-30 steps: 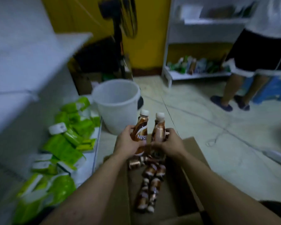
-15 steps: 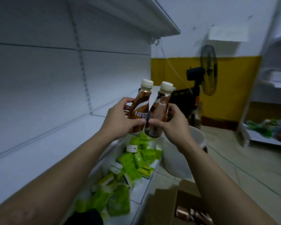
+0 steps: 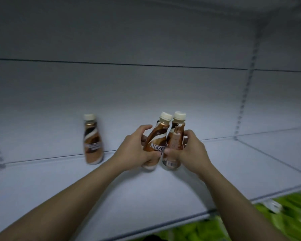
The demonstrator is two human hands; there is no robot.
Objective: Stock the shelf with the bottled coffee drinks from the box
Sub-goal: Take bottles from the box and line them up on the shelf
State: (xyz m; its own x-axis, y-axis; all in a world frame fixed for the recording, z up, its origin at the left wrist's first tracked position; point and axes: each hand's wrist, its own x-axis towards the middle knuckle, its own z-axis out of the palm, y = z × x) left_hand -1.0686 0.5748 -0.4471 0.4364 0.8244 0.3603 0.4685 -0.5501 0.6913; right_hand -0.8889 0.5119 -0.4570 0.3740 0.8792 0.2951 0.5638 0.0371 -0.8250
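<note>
Brown-and-cream plastic, waisted and white-capped: two coffee bottles over the white shelf (image 3: 146,193), caps up, long axes near vertical and tilted slightly right. Left hand (image 3: 135,152) wraps the left bottle (image 3: 156,140), right hand (image 3: 189,152) the right bottle (image 3: 175,141), fingers curled tight round each. A third bottle (image 3: 92,140) stands upright at the back panel, well left.

Plastic bottles, painted metal shelving

both held bottles (image 3: 156,141) and the one standing on the shelf (image 3: 92,140) look like smooth plastic with glossy brown shrink-wrap labels and matt cream plastic caps; the shelf (image 3: 146,192) and its back panel (image 3: 129,94) look like smooth white painted metal with a dull sheen; the green packs (image 3: 285,216) below look like shiny plastic wrap, though they're blurry
</note>
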